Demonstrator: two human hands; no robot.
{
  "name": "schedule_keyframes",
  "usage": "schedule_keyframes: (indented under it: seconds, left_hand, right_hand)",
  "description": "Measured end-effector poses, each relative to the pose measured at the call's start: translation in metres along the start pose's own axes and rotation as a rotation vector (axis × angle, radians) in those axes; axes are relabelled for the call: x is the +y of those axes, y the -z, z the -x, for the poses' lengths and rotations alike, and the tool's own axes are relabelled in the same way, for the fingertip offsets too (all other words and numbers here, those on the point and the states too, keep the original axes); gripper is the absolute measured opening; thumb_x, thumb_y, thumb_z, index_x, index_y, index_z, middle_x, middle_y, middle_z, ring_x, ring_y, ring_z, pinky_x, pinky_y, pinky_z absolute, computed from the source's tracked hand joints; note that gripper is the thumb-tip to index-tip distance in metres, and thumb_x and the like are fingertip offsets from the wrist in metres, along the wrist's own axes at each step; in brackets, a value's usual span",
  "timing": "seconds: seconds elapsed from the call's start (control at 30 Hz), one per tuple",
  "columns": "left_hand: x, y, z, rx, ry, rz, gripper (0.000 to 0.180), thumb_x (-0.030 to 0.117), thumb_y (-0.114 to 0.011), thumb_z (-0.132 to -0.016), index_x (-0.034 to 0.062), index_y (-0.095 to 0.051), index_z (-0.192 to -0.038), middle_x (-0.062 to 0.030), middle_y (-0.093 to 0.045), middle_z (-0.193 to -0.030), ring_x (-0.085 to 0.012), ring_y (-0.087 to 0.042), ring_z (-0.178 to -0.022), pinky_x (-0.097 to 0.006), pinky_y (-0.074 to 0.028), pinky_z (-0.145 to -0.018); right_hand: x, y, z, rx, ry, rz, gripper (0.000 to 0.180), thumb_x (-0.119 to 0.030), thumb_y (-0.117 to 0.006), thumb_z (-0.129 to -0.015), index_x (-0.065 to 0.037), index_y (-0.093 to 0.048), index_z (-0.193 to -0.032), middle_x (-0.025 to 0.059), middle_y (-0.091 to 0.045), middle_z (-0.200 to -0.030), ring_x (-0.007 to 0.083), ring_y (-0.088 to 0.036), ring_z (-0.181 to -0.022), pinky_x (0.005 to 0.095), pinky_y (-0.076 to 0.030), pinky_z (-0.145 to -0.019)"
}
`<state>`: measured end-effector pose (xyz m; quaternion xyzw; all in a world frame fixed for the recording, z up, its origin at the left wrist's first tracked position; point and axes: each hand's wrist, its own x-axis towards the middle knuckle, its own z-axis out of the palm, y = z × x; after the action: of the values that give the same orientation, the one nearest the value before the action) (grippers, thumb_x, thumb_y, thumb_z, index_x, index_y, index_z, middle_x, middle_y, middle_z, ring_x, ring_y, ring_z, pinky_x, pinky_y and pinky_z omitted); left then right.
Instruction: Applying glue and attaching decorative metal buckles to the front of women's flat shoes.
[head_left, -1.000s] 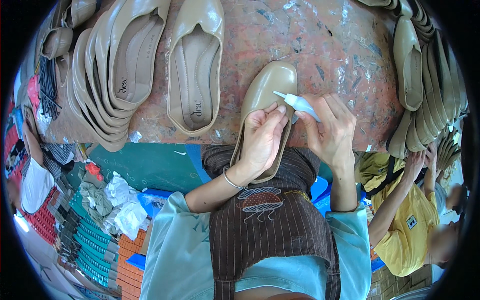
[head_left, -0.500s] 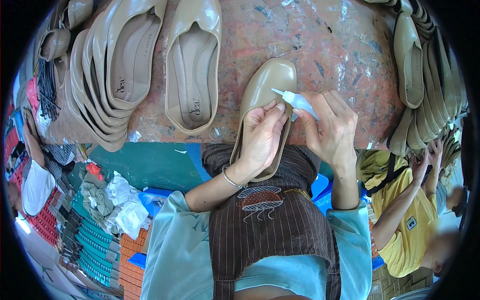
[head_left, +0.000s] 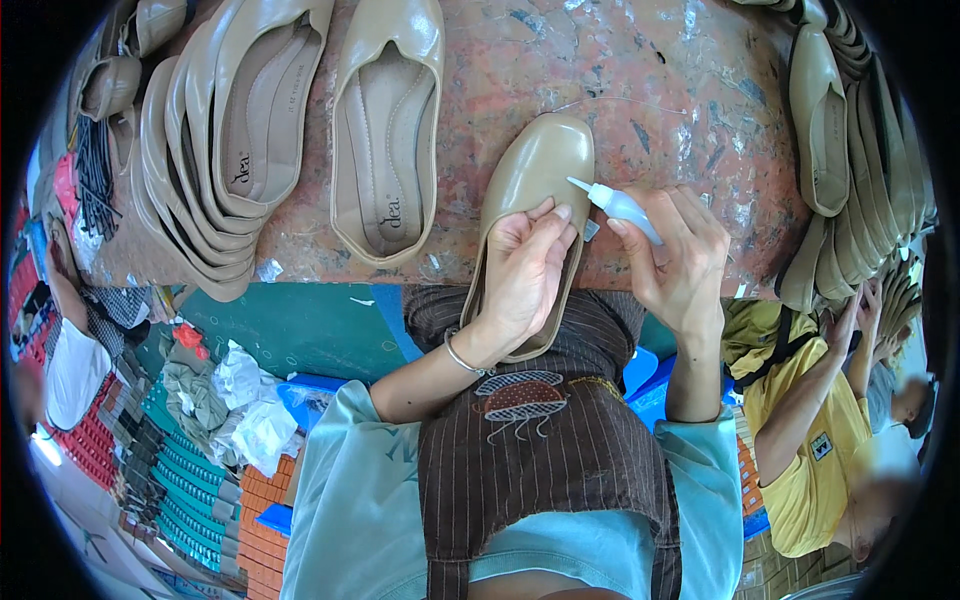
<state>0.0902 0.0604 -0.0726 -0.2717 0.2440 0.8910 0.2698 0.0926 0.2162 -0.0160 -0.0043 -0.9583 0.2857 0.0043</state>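
Note:
A glossy beige slip-on shoe (head_left: 545, 150) rests at the near table edge, its toe on the table and its heel hanging toward my lap. My left hand (head_left: 525, 265) grips it at the opening, thumb and fingers pinching the upper's edge. In my right hand (head_left: 685, 250) is a small white squeeze bottle (head_left: 622, 208) with a thin nozzle. That nozzle points left over the right side of the toe; whether it touches cannot be told. My fingers partly hide the bottle's body and the shoe's inside.
A single beige shoe (head_left: 385, 150) lies left of mine, beside a nested stack of similar shoes (head_left: 205, 170). More shoes (head_left: 825, 130) line the table's right end. The table (head_left: 680, 90) has a worn, stained top. A person in a yellow shirt (head_left: 815, 440) works at the right.
My right hand and the squeeze bottle have shifted a little to the right, drawing the nozzle from the toe's middle toward its right side. My left hand and the shoe stay nearly still.

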Motion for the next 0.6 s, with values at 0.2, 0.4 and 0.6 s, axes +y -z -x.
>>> schedule_keyframes:
  seconds: [0.2,0.4,0.6]
  left_hand:
    - [0.001,0.003,-0.001,-0.051,0.001,0.018,0.008,0.001,-0.057,-0.091,-0.0002,-0.06,-0.099,-0.0073,-0.063,-0.099,-0.0122,-0.06,-0.095,-0.03,-0.047,-0.092]
    - [0.0,0.0,-0.003,-0.124,-0.044,0.023,0.011,0.001,-0.054,-0.093,-0.0009,-0.06,-0.101,-0.0083,-0.063,-0.103,-0.0135,-0.06,-0.098,-0.031,-0.046,-0.095]
    - [0.002,-0.007,-0.004,-0.051,-0.025,0.013,0.013,-0.003,-0.053,-0.09,0.0008,-0.065,-0.09,-0.0071,-0.065,-0.098,-0.0173,-0.059,-0.101,-0.036,-0.046,-0.094]
  right_hand:
    - [-0.001,0.0,-0.003,0.0,0.003,-0.07,0.017,-0.013,-0.072,-0.074,-0.005,-0.064,-0.087,0.0095,-0.061,-0.073,0.0271,-0.059,-0.064,0.0364,-0.047,-0.055]
    - [-0.004,-0.009,-0.007,0.018,0.049,-0.058,0.017,-0.013,-0.071,-0.074,-0.005,-0.064,-0.087,0.0101,-0.061,-0.072,0.0277,-0.059,-0.065,0.0366,-0.047,-0.054]
    - [-0.007,-0.01,-0.008,0.011,0.035,-0.046,0.016,-0.013,-0.071,-0.075,-0.005,-0.063,-0.086,0.0104,-0.061,-0.072,0.028,-0.059,-0.065,0.037,-0.046,-0.054]
